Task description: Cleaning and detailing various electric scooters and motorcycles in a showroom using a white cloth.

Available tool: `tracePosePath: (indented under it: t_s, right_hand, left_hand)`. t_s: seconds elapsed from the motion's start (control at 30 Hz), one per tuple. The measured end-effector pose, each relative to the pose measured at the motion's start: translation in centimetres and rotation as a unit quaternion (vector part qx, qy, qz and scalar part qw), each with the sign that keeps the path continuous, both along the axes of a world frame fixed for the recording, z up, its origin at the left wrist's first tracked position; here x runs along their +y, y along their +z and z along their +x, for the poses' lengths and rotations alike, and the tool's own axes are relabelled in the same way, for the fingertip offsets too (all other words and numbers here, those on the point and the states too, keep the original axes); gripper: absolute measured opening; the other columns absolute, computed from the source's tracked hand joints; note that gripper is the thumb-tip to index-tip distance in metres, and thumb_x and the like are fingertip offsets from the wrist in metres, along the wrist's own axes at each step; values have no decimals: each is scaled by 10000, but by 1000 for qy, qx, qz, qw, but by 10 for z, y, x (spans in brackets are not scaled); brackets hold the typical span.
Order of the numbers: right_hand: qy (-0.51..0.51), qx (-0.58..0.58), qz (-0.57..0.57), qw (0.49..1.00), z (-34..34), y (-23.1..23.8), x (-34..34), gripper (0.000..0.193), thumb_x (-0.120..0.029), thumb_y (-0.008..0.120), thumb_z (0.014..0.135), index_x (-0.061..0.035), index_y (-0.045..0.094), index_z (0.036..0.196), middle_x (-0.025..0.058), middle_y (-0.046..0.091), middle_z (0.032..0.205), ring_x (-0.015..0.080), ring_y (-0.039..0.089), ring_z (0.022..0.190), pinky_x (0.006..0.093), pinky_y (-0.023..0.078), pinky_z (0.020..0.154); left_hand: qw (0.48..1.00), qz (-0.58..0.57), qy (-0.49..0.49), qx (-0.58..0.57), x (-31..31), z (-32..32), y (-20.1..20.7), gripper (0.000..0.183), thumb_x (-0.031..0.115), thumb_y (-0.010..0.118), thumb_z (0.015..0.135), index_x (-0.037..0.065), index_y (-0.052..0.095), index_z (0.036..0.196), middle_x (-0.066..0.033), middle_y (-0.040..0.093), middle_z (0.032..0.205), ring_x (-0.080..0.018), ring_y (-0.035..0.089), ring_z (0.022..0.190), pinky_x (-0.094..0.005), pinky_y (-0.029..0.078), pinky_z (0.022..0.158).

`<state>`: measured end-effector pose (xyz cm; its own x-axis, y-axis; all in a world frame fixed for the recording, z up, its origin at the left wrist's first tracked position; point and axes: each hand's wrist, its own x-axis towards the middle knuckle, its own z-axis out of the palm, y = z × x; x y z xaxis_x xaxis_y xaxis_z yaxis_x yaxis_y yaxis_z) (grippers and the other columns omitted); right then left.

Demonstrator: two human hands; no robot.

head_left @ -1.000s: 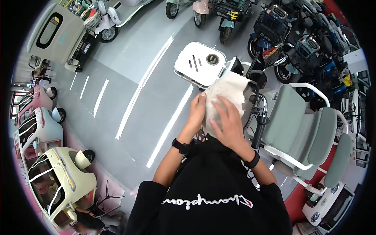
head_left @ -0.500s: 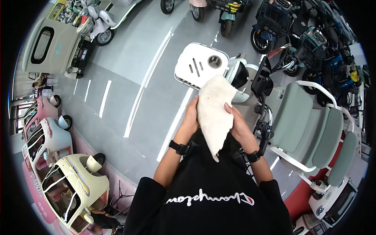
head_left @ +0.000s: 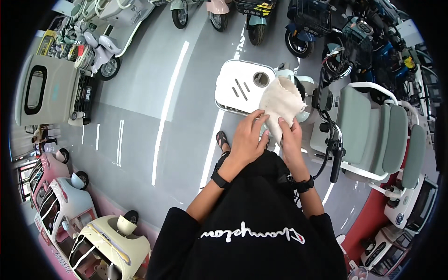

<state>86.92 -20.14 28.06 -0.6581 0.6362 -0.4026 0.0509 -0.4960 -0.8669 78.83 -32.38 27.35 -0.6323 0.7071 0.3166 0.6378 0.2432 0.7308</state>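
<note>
A cream-white cloth (head_left: 282,99) is held up between my hands, bunched and folded over, its ragged upper edge toward the scooter. My left hand (head_left: 248,139) grips its left lower edge, fingertips lying on the fabric. On the right, my right hand (head_left: 291,140) pinches the lower part between thumb and fingers. Just beyond the cloth is the white lid of a front basket (head_left: 237,83), with slots and a round hole. That basket belongs to a light-coloured scooter, whose headlamp area is partly hidden by the cloth.
The scooter's black handlebar (head_left: 334,154) and its grey-green seat (head_left: 357,133) stand close on my right. Parked scooters (head_left: 298,32) line the far side. Small pastel vehicles (head_left: 109,240) stand at the lower left, a beige vehicle (head_left: 51,88) at the far left.
The cloth has moved right and is now more bunched, its hanging point drawn up. My left hand has shifted right, onto the cloth's lower edge. The whole view has turned slightly.
</note>
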Motion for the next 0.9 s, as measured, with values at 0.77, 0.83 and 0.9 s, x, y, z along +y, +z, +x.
tracePosePath:
  t_s: [0.77,0.83,0.9]
  right_hand:
    - [81,49,73,993,-105,38,-59,422,-284,323,1087,-28,463,1392,87,645,1100,133,600,995,307,473,937]
    - [90,47,95,990,-98,27,-48,376,-225,399,1068,-12,476,1368,105,655,1122,142,606,991,313,481,921]
    - [100,-13,270,958,-93,11,-44,360,-147,497,1026,-10,469,1358,114,645,1139,178,621,1039,335,495,914]
  left_hand:
    - [811,99,-142,-559,-34,-129,23,448,340,546,1012,-26,589,1267,-71,657,1108,-136,615,1023,-288,482,927]
    - [774,77,-99,-620,-33,-134,23,413,331,514,1033,-21,613,1224,-85,668,1104,-134,635,990,-294,517,874]
    - [756,81,-76,-645,-36,-138,20,426,343,503,1039,-24,610,1227,-100,669,1113,-136,640,992,-296,528,852]
